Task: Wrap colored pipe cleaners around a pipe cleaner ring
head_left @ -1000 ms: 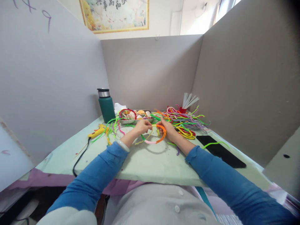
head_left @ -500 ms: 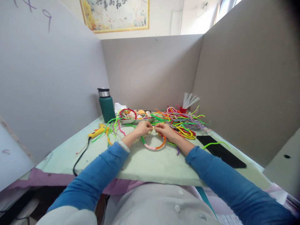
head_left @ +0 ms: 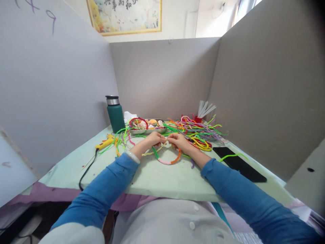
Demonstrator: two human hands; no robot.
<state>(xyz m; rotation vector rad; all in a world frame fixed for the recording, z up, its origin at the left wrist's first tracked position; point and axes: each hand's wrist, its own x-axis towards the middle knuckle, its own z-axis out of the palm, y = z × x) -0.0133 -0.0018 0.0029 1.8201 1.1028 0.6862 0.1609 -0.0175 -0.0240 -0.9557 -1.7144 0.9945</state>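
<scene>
My left hand (head_left: 154, 139) and my right hand (head_left: 178, 141) are close together above the middle of the table, both closed in a pinch. Between them is the top of a ring wrapped in pipe cleaners (head_left: 165, 162), its lower arc showing green, pink and orange. A pale yellow pipe cleaner (head_left: 154, 151) runs from the pinched fingers down to the lower left, its free end under my left hand. My left fingertips grip this pale strand; my right fingertips hold the ring where the strand meets it. The exact contact is partly hidden by the fingers.
Behind my hands are a metal tray (head_left: 149, 131) of shells and a heap of coloured pipe cleaners (head_left: 200, 130). A yellow glue gun (head_left: 104, 143) and a green bottle (head_left: 116, 117) stand left. A black phone-like slab (head_left: 240, 165) lies right. Grey partitions (head_left: 165, 74) enclose the table.
The ring has dipped slightly and turned a little between my fingers. More of the pale yellow pipe cleaner's tail now shows to the lower left. Both hands stay nearly in place.
</scene>
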